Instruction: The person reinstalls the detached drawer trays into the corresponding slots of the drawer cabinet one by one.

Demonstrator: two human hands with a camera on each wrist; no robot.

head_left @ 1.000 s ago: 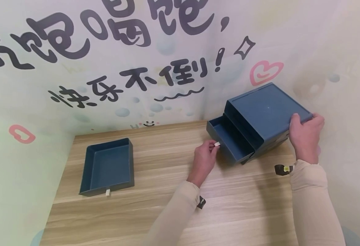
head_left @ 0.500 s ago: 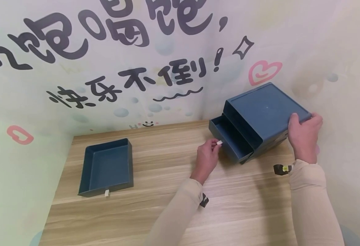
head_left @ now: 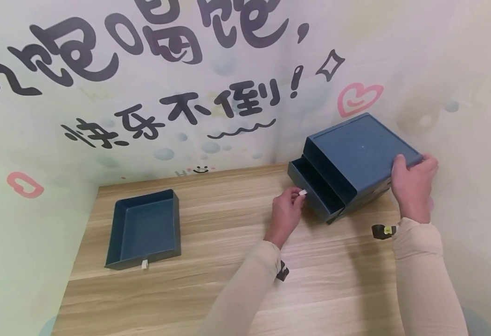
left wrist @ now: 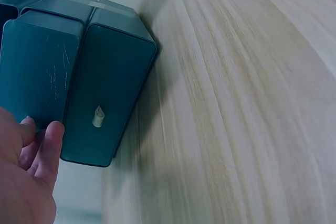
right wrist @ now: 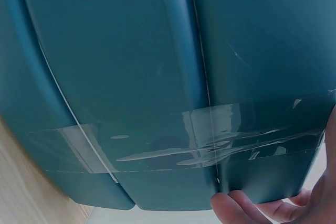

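In the head view a blue desktop drawer cabinet [head_left: 363, 149] stands at the right. Its top slot holds no drawer, and the drawer below [head_left: 314, 184] sticks partway out. My left hand [head_left: 286, 213] pinches the small white pull tab [head_left: 302, 192] on that drawer's front. The right hand [head_left: 413, 184] grips the cabinet's back right corner, thumb on top. In the left wrist view the lowest drawer [left wrist: 113, 72] sits flush, with a pale tab [left wrist: 98, 117] on its front. Right-hand fingertips [right wrist: 231, 205] curl around the cabinet's edge in the right wrist view.
Another blue drawer [head_left: 148, 228] lies on the wooden table [head_left: 224, 224] at the left, its white tab [head_left: 145, 264] facing me. Clear tape [right wrist: 152, 145] runs across the cabinet's side. A printed wall covering [head_left: 245, 135] rises behind the table.
The partly open drawer has slid farther into the cabinet, and my left hand has moved right and slightly away with its tab. The right hand keeps its grip on the cabinet.
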